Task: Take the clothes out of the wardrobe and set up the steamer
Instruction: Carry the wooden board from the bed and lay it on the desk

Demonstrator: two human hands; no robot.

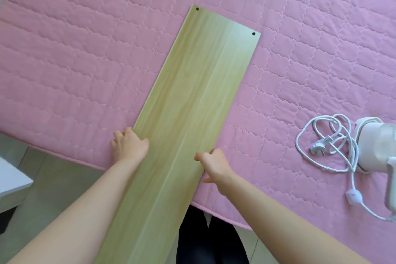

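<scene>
A long pale wooden board [192, 92] with two small holes at its far end lies across the pink quilted bed [85, 60], its near end sticking out over the bed's edge toward me. My left hand [129, 146] grips the board's left edge, thumb on top. My right hand [214, 164] grips its right edge, fingers curled over it. A white handheld steamer [375, 146] lies on the bed at the far right, partly cut off by the frame. Its white cord [334, 141] is coiled beside it, plug lying on the quilt. No clothes are in view.
A white piece of furniture [12, 180] stands at the left over the grey tiled floor [57, 178]. My dark trousers [205, 240] show below the board. The bed spreads wide to the left and behind the board.
</scene>
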